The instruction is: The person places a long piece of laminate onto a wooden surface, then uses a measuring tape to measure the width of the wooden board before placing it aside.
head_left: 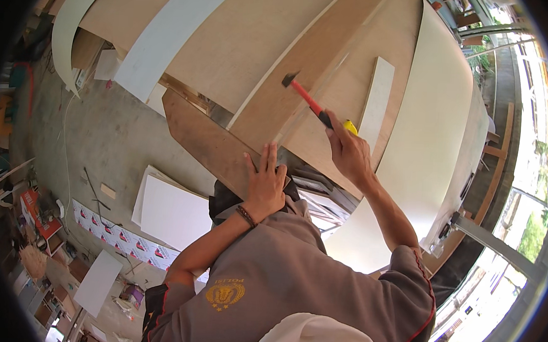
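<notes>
My right hand (349, 153) is raised and shut on a hammer (308, 100) with a red handle, a yellow and black grip and a black head. The head hangs above a large tilted sheet of light plywood (244, 39). My left hand (264, 183) lies flat, fingers stretched out, on the edge of a darker brown plywood board (201, 136) just below that sheet. Whether anything is pinched under its fingers is hidden. A narrow white strip (377, 96) lies on the plywood next to the hammer hand.
Wide white panels (438, 117) curve along the right, and another white strip (163, 35) crosses the plywood at upper left. On the concrete floor (102, 131) lie stacked white boards (172, 212), a patterned strip and clutter at lower left. A metal post (499, 245) stands at right.
</notes>
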`<state>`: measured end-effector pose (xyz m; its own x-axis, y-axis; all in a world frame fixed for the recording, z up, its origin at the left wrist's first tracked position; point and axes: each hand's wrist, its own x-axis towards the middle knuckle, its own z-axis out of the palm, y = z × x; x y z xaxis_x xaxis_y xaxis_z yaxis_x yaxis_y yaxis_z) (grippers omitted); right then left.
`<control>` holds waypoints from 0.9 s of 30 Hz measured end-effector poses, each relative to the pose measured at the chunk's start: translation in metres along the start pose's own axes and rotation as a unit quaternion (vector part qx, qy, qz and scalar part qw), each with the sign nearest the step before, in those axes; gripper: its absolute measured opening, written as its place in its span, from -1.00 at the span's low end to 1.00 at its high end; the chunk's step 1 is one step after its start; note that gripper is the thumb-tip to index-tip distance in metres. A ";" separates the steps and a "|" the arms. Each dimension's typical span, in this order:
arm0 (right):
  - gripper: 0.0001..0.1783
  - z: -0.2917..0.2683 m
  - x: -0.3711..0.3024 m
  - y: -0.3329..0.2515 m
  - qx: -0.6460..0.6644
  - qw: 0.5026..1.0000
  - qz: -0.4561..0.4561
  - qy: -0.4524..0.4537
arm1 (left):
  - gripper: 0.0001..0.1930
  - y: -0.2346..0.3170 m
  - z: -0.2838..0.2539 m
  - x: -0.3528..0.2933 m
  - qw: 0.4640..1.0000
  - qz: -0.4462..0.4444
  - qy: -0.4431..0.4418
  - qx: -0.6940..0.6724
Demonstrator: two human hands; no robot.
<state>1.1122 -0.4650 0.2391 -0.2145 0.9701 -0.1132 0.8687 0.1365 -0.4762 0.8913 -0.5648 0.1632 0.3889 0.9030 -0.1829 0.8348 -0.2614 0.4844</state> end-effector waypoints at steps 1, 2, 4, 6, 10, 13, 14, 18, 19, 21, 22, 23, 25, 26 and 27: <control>-0.51 -0.001 -0.002 0.001 -0.006 1.000 -0.006 -0.018 | -0.59 0.001 -0.002 0.001 1.000 0.000 0.001 -0.005; -0.52 -0.001 -0.001 0.003 -0.032 0.998 0.007 -0.058 | -0.61 0.001 -0.004 0.003 1.000 0.001 0.002 -0.009; -0.54 -0.002 0.005 0.009 -0.084 0.987 0.033 -0.133 | -0.64 0.001 -0.005 0.008 1.000 0.000 0.004 -0.015; -0.54 -0.010 0.014 0.012 -0.081 0.990 0.037 -0.112 | -0.67 0.003 -0.003 0.007 1.000 -0.002 0.009 -0.016; -0.54 -0.007 0.064 0.065 0.016 0.991 0.113 0.063 | -0.69 0.008 -0.002 0.010 1.000 -0.021 -0.015 -0.014; -0.52 -0.011 0.130 0.134 0.029 0.969 0.131 0.207 | -0.69 0.013 -0.002 0.013 0.999 -0.020 -0.023 -0.014; -0.53 -0.014 0.153 0.158 0.010 0.959 0.132 0.251 | -0.70 0.015 -0.004 0.014 0.999 -0.018 -0.032 -0.011; -0.50 -0.050 0.239 0.189 0.023 0.948 0.205 0.244 | -0.72 0.017 -0.005 0.014 0.999 -0.019 -0.036 0.001; -0.50 -0.059 0.258 0.199 0.020 0.945 0.218 0.242 | -0.73 0.017 -0.006 0.016 0.999 -0.019 -0.040 0.003; -0.49 -0.072 0.297 0.228 -0.005 0.951 0.180 0.253 | -0.75 0.018 -0.008 0.017 0.999 -0.017 -0.041 0.005; -0.48 -0.074 0.311 0.222 -0.016 0.955 0.156 0.253 | -0.76 0.018 -0.007 0.017 0.999 -0.022 -0.038 0.006; -0.48 -0.073 0.318 0.215 0.006 0.951 0.158 0.267 | -0.77 0.018 -0.007 0.016 0.999 -0.027 -0.035 0.006; -0.48 -0.072 0.330 0.200 0.050 0.941 0.163 0.292 | -0.79 0.017 -0.006 0.015 0.998 -0.039 -0.039 0.016; -0.48 -0.070 0.334 0.214 0.016 0.942 0.155 0.298 | -0.80 0.019 -0.007 0.016 0.998 -0.037 -0.041 0.018; -0.48 -0.067 0.334 0.229 -0.017 0.941 0.147 0.304 | -0.81 0.019 -0.008 0.018 0.999 -0.032 -0.036 0.021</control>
<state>1.2695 -0.0964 0.1510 0.3240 0.9007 0.2893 0.8667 -0.1600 -0.4724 0.9116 -0.5506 0.1762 0.3609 0.8913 -0.2744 0.8733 -0.2197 0.4347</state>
